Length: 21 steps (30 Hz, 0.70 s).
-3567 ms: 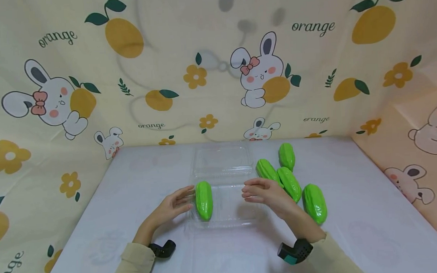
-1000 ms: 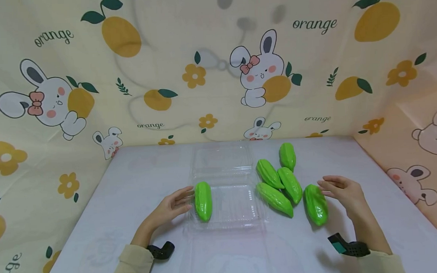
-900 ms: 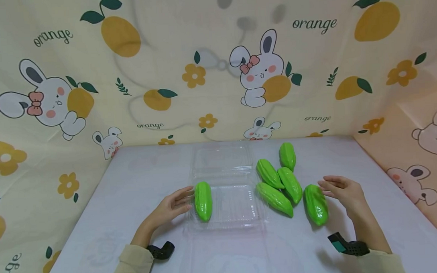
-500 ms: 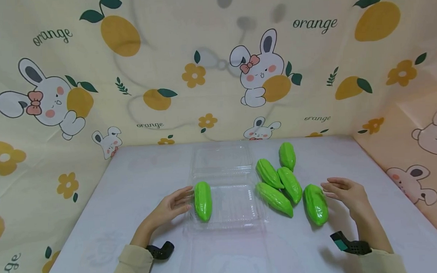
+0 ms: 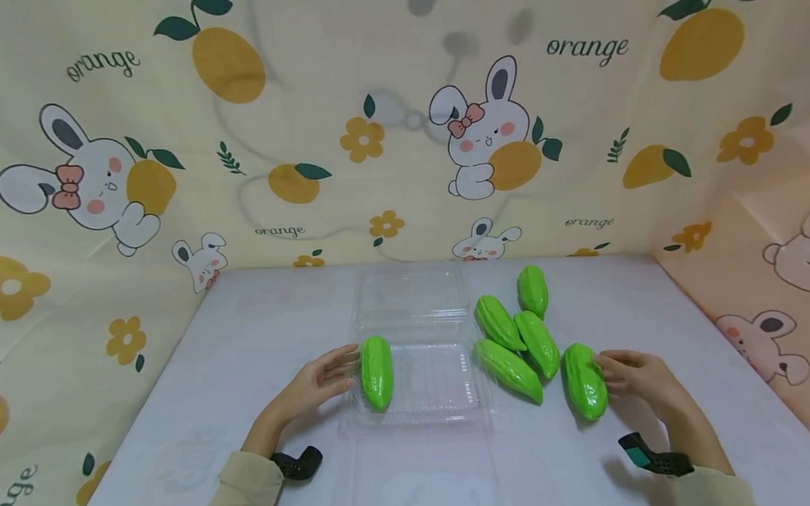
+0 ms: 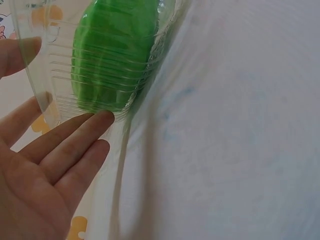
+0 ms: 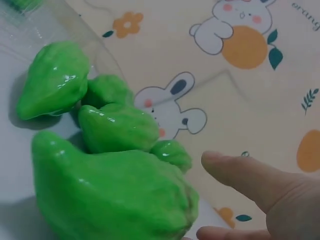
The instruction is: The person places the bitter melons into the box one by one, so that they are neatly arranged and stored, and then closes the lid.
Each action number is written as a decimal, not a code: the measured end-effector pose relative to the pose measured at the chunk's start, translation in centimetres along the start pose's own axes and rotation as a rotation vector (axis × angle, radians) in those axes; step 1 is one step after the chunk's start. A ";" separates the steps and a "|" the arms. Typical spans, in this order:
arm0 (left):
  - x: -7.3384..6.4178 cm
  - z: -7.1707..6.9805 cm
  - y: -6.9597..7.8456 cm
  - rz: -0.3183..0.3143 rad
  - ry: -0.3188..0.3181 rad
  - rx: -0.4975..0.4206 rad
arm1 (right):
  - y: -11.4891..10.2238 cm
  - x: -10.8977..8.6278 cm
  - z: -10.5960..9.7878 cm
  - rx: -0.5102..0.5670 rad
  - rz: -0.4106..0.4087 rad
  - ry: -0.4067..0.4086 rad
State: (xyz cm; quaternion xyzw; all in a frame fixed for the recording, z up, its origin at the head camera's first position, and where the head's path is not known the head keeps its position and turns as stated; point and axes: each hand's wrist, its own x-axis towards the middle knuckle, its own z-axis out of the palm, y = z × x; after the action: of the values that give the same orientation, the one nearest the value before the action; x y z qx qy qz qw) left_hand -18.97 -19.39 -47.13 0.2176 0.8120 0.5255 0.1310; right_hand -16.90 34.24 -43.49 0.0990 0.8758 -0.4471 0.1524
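The right hand (image 5: 640, 379) grasps nothing: its fingers reach loosely along the right flank of the nearest green vegetable (image 5: 585, 381), and whether a fingertip touches it I cannot tell. That vegetable lies on the white table (image 5: 207, 349), narrow end toward the person, broad end away. By its looks it should be light to middling in weight, firm rather than squashy, and a little slippery (the gloss hints at a plastic imitation, though that is a guess). The thick middle seems the place to take hold, thumb on one side and fingers on the other; the tapered tip would likely slide free.

The left hand (image 5: 319, 381) is not clenched either; its extended fingers rest at the left wall of the clear box (image 5: 429, 379). Probably thin and bendy, the box would want only gentle pressure. The vegetable inside (image 5: 377, 373) lies along that wall. Four more vegetables (image 5: 538, 344) sit bunched to the box's right, and the raised lid (image 5: 413, 294) is beyond it.
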 end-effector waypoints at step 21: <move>0.1 -0.1 0.1 0.018 -0.007 0.002 | -0.2 0.9 1.0 -0.072 0.046 -0.024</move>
State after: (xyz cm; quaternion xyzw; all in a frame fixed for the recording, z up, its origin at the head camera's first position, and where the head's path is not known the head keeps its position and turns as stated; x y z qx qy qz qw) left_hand -19.08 -19.40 -47.02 0.2269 0.8102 0.5249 0.1288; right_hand -17.59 33.30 -44.18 0.1082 0.8869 -0.4129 0.1764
